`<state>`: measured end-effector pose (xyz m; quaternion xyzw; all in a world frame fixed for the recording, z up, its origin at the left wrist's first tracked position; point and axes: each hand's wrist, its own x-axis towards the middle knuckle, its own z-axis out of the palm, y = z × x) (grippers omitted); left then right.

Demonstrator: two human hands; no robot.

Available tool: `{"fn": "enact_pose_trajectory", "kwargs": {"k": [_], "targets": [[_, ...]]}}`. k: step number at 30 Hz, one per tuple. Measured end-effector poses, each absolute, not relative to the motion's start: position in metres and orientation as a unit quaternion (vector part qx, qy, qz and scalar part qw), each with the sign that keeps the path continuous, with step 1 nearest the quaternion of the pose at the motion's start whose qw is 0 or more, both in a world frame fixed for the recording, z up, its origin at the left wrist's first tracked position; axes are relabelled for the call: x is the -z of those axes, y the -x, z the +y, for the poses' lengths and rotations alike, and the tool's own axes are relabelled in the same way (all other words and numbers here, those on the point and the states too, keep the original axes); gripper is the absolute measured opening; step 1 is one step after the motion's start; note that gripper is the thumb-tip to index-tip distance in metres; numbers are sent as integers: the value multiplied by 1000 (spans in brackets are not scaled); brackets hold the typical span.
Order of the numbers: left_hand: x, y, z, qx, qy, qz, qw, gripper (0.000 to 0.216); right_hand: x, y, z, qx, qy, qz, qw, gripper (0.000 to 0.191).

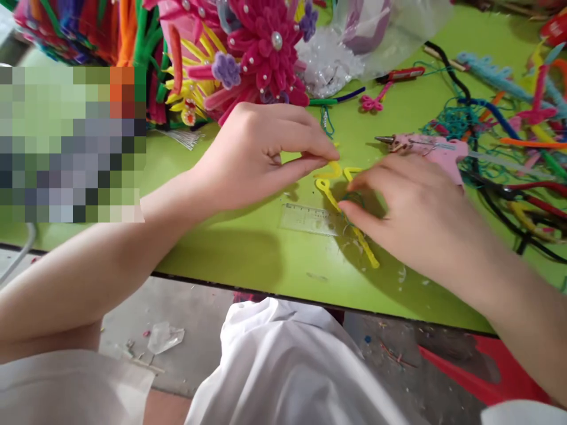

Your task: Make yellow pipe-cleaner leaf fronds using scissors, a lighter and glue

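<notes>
My left hand (274, 154) is closed in a pinch, thumb and forefinger on a short bent loop of yellow pipe cleaner (330, 171). To its right, my right hand (411, 206) curls its thumb and fingers around a longer yellow pipe cleaner (367, 251). That one has a small loop at its upper end and slants down towards the table edge. Thin green thread shows between the right thumb and fingers. Exactly where the right fingertips press is partly hidden. Beneath the hands, a clear plastic ruler (305, 218) lies flat on the green table (239, 254).
A pink glue gun (447, 154) lies beyond my right hand, beside tangled green thread (460, 121) and loose pipe cleaners. Pink fuzzy flowers (277, 62) and bundled pipe cleaners (128, 35) stand behind my left hand. A bag of clear beads (325, 62) sits at the back.
</notes>
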<state>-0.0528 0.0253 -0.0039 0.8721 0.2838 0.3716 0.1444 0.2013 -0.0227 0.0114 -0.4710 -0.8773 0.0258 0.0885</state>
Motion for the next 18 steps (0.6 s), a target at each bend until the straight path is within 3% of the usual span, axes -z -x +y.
{"fn": "enact_pose_trajectory", "kwargs": {"k": [4, 8, 11, 18], "targets": [[4, 55, 28, -353, -896, 227, 143, 20, -1, -180, -11, -142, 496, -855, 60, 8], [0, 53, 23, -327, -903, 231, 155, 21, -3, -189, -11, -175, 483, -850, 113, 7], [-6, 51, 19, -314, -904, 243, 158, 19, -8, -192, -14, -216, 475, -837, 162, 11], [-10, 53, 19, -298, -923, 233, 67, 22, -10, -196, -12, -218, 466, -843, 156, 19]]}}
